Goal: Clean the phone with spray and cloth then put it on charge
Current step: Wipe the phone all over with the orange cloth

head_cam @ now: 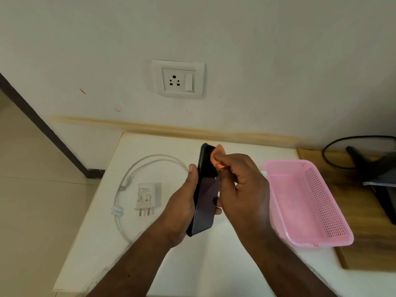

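My left hand [183, 202] grips a black phone [206, 196] by its edges and holds it tilted above the white table [171, 264]. A small orange cloth [218, 156] is bunched in my right hand [244, 185], pressed against the upper part of the phone's screen. A white charger adapter [146, 197] lies flat on the table to the left, pins toward me. Around it loops a white cable [137, 168]. A wall socket [179, 79] with a switch sits above the table. No spray bottle can be seen for certain.
A pink perforated basket [308, 202] stands on the table right of my hands, with a small white object [264, 173] peeking out behind its left corner. A wooden surface [364, 232] with a black stand [377, 174] and black cable lies at the far right. The table's left edge drops to the floor.
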